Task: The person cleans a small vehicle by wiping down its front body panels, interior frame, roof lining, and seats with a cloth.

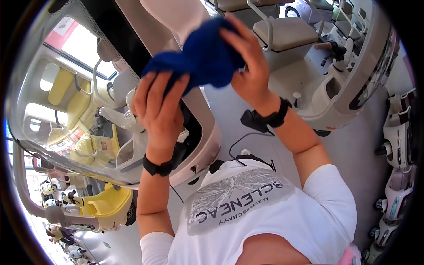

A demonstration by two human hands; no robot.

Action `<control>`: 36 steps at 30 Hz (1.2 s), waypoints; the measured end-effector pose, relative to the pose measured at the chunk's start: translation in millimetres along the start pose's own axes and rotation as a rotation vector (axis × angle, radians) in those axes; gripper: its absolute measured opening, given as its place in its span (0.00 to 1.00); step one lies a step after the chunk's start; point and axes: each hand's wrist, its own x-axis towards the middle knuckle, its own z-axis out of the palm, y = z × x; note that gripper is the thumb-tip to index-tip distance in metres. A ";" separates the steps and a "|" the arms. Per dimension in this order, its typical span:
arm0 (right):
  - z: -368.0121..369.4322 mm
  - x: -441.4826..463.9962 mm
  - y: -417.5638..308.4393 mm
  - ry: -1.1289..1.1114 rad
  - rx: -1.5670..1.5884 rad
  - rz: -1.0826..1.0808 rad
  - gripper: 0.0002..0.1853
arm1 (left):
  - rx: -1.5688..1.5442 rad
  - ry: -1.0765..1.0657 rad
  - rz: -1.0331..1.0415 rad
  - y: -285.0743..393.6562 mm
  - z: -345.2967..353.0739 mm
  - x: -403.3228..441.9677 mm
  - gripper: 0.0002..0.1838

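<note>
Both hands grip a bunched blue cloth (201, 57), raised in front of the person and blurred in places. The left hand (157, 106) has its fingers bent over the cloth's lower left end; its thumb is hidden, so how it presses from behind cannot be told. The right hand (254, 68) pinches the other end, fingers over the top and thumb lower down, near the cloth's right edge. The cloth spans the gap between the hands, its middle sagging in loose folds.

Each wrist wears a black band, the left band (159, 167) and the right band (278, 114); a dark device (254, 120) sits beside the right one, with a thin cable (236, 143) running down toward the white shirt (265, 198).

Just beyond the hands and to the left stands a pale vehicle (210, 145) with a clear windshield, through which yellow seats (79, 106) show. At the upper right is another vehicle (313, 106) with a tan seat (287, 35) and a brown handle grip (323, 46). A yellow vehicle (108, 205) stands at the lower left, and small vehicles (393, 194) line the right side of the grey floor (238, 110).
</note>
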 end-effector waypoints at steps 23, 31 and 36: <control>33.6 102.3 82.5 -0.386 0.328 0.351 0.23 | 0.192 0.010 -0.066 0.6 69.9 110.4 0.30; 23.8 23.3 65.7 -0.107 0.457 0.257 0.27 | 0.076 -0.116 -0.115 33.1 63.5 71.2 0.30; 28.9 37.3 61.5 -0.076 0.483 0.334 0.25 | 0.100 -0.103 -0.032 8.0 62.3 96.6 0.31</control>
